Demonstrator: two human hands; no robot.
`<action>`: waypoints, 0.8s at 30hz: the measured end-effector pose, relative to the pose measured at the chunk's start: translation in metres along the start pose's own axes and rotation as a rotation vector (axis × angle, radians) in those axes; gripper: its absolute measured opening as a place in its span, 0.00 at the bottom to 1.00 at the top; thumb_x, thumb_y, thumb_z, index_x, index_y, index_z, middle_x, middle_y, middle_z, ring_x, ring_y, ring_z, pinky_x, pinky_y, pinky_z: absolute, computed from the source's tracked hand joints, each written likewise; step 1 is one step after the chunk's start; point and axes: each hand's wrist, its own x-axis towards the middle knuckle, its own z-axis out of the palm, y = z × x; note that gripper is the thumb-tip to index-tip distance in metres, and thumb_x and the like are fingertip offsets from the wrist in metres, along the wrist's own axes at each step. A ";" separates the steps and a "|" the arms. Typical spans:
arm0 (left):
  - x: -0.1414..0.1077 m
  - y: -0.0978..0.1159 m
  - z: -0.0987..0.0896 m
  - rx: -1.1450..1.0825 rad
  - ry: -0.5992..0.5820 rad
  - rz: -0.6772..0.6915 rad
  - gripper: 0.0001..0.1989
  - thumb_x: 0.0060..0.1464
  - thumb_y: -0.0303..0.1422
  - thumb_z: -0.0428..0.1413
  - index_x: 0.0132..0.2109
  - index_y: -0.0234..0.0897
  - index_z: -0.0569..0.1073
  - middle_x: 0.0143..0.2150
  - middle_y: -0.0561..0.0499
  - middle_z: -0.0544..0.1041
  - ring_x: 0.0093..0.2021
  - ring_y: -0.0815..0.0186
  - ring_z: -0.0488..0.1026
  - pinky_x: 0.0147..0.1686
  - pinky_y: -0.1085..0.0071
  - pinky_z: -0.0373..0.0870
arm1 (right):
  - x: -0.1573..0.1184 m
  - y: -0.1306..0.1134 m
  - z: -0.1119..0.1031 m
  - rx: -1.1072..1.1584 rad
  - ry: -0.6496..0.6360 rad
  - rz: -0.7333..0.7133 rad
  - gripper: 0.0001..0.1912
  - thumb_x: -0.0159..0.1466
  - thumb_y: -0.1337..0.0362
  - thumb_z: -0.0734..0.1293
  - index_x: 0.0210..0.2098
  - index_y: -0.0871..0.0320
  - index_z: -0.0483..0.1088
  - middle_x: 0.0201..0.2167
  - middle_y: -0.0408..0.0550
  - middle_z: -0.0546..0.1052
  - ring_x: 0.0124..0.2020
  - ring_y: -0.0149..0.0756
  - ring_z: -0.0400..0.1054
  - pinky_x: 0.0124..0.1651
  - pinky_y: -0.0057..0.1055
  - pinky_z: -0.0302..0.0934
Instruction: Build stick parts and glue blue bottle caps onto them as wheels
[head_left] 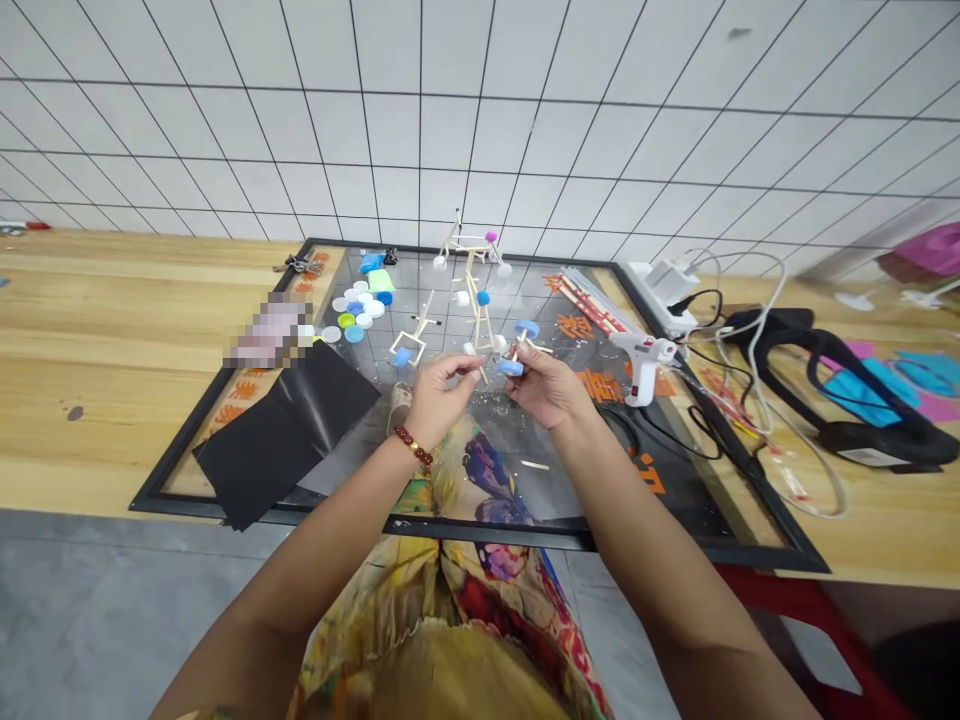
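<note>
My left hand point(444, 398), wearing a beaded bracelet, pinches a short thin wooden stick point(484, 377) between thumb and finger. In my right hand point(551, 388) is a small stick frame with blue bottle caps point(527, 328) fixed to it like wheels. Just beyond both hands stands a stick model point(482, 325) with white and blue caps. Behind that is another stick model point(469, 243) with white caps and one magenta cap. Left of them lies a stick frame with a blue cap point(403, 357). My fingers partly hide the pieces they hold.
A black-framed glass panel point(525, 490) covers the middle of the wooden table point(82, 400). Loose bottle caps point(354, 310) and black sheets point(289, 430) lie left. At right are a white glue gun point(643, 365), glue sticks point(592, 300), a power strip point(660, 297), tangled cords and a black strap-like object point(795, 390).
</note>
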 end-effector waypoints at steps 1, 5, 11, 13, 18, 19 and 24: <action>-0.001 0.001 0.000 0.027 0.002 0.045 0.12 0.44 0.22 0.64 0.35 0.43 0.84 0.37 0.50 0.81 0.39 0.64 0.75 0.47 0.68 0.70 | -0.001 -0.001 0.000 0.002 -0.017 0.005 0.21 0.40 0.55 0.83 0.27 0.53 0.73 0.22 0.37 0.72 0.24 0.27 0.62 0.25 0.27 0.53; -0.004 0.004 0.001 0.116 0.007 0.197 0.20 0.43 0.18 0.60 0.42 0.45 0.84 0.42 0.49 0.79 0.41 0.64 0.75 0.50 0.67 0.70 | -0.005 -0.006 0.003 0.038 -0.068 0.076 0.20 0.41 0.58 0.82 0.27 0.53 0.72 0.21 0.36 0.71 0.22 0.26 0.60 0.24 0.27 0.54; -0.008 0.009 0.001 0.159 -0.003 0.253 0.18 0.45 0.20 0.61 0.42 0.45 0.84 0.43 0.48 0.78 0.45 0.61 0.75 0.53 0.66 0.70 | -0.011 -0.008 0.007 0.152 -0.109 0.180 0.20 0.41 0.61 0.83 0.28 0.54 0.73 0.22 0.36 0.72 0.22 0.25 0.61 0.25 0.26 0.56; -0.008 0.013 0.001 0.163 0.006 0.263 0.15 0.47 0.23 0.63 0.41 0.44 0.84 0.42 0.48 0.78 0.47 0.60 0.75 0.55 0.65 0.69 | -0.011 -0.007 0.007 0.145 -0.093 0.177 0.19 0.41 0.60 0.83 0.28 0.54 0.73 0.22 0.36 0.72 0.22 0.25 0.61 0.26 0.27 0.56; -0.008 0.016 0.001 0.180 -0.035 0.284 0.13 0.46 0.29 0.68 0.41 0.43 0.84 0.43 0.47 0.78 0.47 0.59 0.75 0.55 0.63 0.69 | -0.009 -0.002 0.007 0.046 -0.093 0.118 0.21 0.41 0.55 0.83 0.28 0.53 0.73 0.22 0.37 0.73 0.23 0.27 0.62 0.26 0.27 0.54; -0.008 0.015 0.001 0.187 -0.045 0.282 0.13 0.45 0.29 0.68 0.41 0.43 0.84 0.43 0.47 0.78 0.48 0.59 0.75 0.56 0.62 0.68 | -0.008 -0.001 0.007 0.019 -0.106 0.098 0.21 0.41 0.54 0.82 0.28 0.53 0.73 0.21 0.36 0.73 0.24 0.28 0.62 0.26 0.27 0.54; -0.008 0.007 0.003 0.229 -0.092 0.319 0.11 0.49 0.31 0.66 0.42 0.46 0.84 0.43 0.48 0.79 0.47 0.60 0.75 0.54 0.63 0.69 | -0.009 0.004 0.010 0.004 -0.120 0.076 0.21 0.41 0.54 0.83 0.27 0.52 0.73 0.22 0.36 0.73 0.24 0.26 0.62 0.26 0.26 0.54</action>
